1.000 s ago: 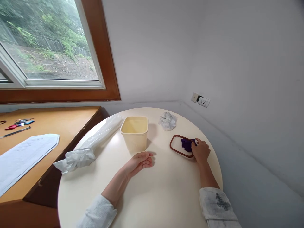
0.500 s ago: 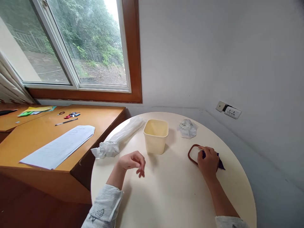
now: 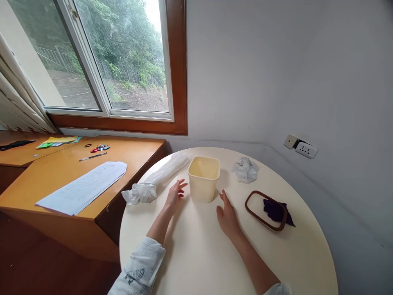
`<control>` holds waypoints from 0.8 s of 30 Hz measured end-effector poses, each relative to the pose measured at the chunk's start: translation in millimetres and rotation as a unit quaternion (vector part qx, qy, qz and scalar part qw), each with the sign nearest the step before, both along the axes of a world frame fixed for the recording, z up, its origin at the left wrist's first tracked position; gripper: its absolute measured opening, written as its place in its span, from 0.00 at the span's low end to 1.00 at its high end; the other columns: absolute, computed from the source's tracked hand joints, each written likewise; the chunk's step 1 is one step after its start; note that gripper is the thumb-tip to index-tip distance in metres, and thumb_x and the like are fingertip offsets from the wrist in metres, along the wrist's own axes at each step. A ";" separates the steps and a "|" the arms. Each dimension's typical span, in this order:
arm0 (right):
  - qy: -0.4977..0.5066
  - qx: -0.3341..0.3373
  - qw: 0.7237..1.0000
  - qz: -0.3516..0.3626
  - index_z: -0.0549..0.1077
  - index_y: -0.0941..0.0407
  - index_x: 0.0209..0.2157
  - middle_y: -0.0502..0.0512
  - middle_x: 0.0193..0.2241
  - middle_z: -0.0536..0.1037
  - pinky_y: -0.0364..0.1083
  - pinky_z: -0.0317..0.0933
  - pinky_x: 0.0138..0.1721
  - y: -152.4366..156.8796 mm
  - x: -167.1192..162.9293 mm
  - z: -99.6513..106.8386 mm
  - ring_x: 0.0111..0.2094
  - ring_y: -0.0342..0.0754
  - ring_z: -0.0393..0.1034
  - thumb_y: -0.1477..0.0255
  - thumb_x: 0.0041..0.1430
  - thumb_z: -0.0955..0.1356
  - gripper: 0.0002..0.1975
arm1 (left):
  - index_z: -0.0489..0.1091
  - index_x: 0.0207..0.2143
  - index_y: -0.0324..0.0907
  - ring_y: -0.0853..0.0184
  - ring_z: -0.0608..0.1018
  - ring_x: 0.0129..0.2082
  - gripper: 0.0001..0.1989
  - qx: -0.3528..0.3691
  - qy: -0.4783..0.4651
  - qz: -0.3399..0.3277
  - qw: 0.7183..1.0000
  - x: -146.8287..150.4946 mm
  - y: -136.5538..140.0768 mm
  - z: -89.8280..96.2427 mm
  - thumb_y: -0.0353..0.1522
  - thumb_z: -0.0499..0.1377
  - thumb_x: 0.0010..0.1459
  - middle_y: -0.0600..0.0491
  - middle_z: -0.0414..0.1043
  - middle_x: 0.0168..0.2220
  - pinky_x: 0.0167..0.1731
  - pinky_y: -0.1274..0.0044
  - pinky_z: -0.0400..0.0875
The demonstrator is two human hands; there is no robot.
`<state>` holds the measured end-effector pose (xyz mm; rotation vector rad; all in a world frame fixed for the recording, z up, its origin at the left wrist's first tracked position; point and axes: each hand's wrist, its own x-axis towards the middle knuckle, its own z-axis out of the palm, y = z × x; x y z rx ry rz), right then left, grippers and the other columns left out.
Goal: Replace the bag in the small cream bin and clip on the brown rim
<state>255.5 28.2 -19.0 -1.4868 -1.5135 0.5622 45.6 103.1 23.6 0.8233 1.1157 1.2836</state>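
A cream plastic bin (image 3: pixel 203 188) stands upright on the round table, its mouth facing up. Just left of it is my left hand (image 3: pixel 175 195), fingers apart and holding nothing. My right hand (image 3: pixel 227 214) hovers near the bin's right front, also with fingers spread and nothing in them. Neither hand appears to touch the bin. To the right lies a brown rounded rectangular frame (image 3: pixel 260 220), with a dark purple cloth (image 3: pixel 274 210) lying partly inside it and partly past its right side.
A crumpled white plastic bag (image 3: pixel 245 169) sits at the back right of the round table (image 3: pixel 199 254). Along the left lies a long roll of clear plastic bags (image 3: pixel 167 170). The wooden desk (image 3: pixel 135 149) beside it holds papers (image 3: pixel 86 186), a pen (image 3: pixel 93 156) and keys (image 3: pixel 101 148).
My right hand has left the purple cloth and frame and moved left towards the bin. My left hand has moved forward to the bin's left side, its fingers opening out.
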 end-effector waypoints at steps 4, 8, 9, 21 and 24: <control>0.104 -0.027 0.993 0.039 0.40 0.51 0.62 0.58 0.56 0.62 0.50 0.64 0.42 0.1 -6.5 4.5 0.51 0.50 0.63 0.76 0.51 0.58 0.36 | 0.67 0.48 0.41 0.70 0.64 0.25 0.27 0.003 0.038 -0.025 0.999 13.7 -8.7 -1.3 0.49 0.53 0.52 0.45 0.71 0.47 0.28 0.78 0.59; 0.142 -0.032 0.988 0.057 0.46 0.50 0.60 0.57 0.56 0.61 0.47 0.65 0.36 0.0 -5.2 10.1 0.49 0.49 0.64 0.78 0.48 0.58 0.36 | 0.68 0.47 0.41 0.70 0.64 0.27 0.28 0.022 0.060 -0.032 0.997 16.5 -8.2 -4.6 0.50 0.51 0.52 0.46 0.69 0.48 0.29 0.77 0.59; 0.145 -0.032 0.987 0.059 0.49 0.50 0.59 0.57 0.56 0.62 0.46 0.66 0.35 0.2 -4.6 10.8 0.51 0.50 0.63 0.79 0.47 0.58 0.36 | 0.69 0.46 0.41 0.69 0.63 0.27 0.28 0.024 0.063 -0.035 0.997 16.4 -7.6 -5.5 0.51 0.51 0.52 0.46 0.69 0.48 0.30 0.77 0.59; 0.151 -0.017 0.987 0.058 0.54 0.50 0.58 0.55 0.54 0.63 0.49 0.61 0.47 6.8 3.6 2.7 0.54 0.47 0.59 0.78 0.47 0.58 0.33 | 0.72 0.42 0.38 0.68 0.64 0.28 0.28 0.028 0.081 -0.067 0.994 20.4 -10.9 -2.8 0.50 0.51 0.52 0.44 0.69 0.46 0.30 0.77 0.60; 0.153 -0.005 0.988 0.030 0.59 0.53 0.54 0.56 0.51 0.66 0.50 0.61 0.47 7.7 7.5 4.0 0.50 0.47 0.63 0.79 0.47 0.57 0.30 | 0.72 0.41 0.38 0.68 0.65 0.29 0.26 0.032 0.090 -0.079 0.992 24.1 -13.9 -2.7 0.49 0.51 0.53 0.44 0.69 0.45 0.31 0.76 0.61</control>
